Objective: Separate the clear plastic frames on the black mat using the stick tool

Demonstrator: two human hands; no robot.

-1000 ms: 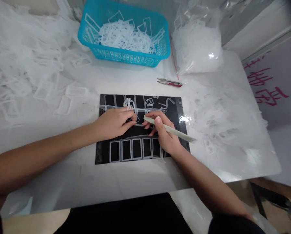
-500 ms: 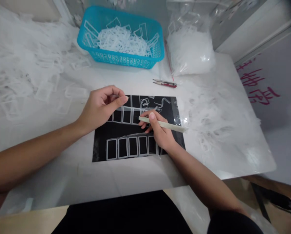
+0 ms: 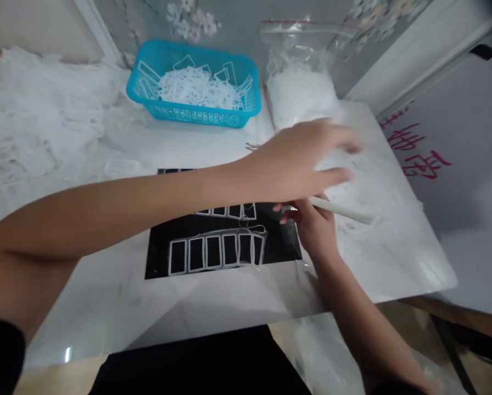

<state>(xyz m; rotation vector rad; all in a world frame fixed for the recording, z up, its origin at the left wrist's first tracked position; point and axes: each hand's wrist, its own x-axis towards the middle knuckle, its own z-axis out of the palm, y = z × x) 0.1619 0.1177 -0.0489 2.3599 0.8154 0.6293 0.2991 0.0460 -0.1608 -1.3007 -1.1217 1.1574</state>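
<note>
My left hand [image 3: 307,159] reaches across the black mat [image 3: 277,233], smeared by motion, its thumb and fingers apart over the loose clear plastic pieces [image 3: 365,192] on the right. Just below it, my right hand [image 3: 318,227] is closed around a pale flat stick [image 3: 345,210] that points to the right. The right fingertips are partly hidden by the left hand. On the mat lies a row of white rectangular frames [image 3: 213,251] joined side by side. A second row, farther up, is mostly covered by my left forearm. A thin loose strand curls near the rows' right ends.
A blue basket [image 3: 200,116] of small white frames stands at the back. Beside it are a clear zip bag [image 3: 301,96] with white contents and partly hidden snips [image 3: 252,146]. A large heap of clear pieces [image 3: 44,115] covers the table's left side.
My left hand has swung from the mat's upper left to the right side, its pinch now opened. My right hand has moved right with the stick. The view has shifted slightly.
</note>
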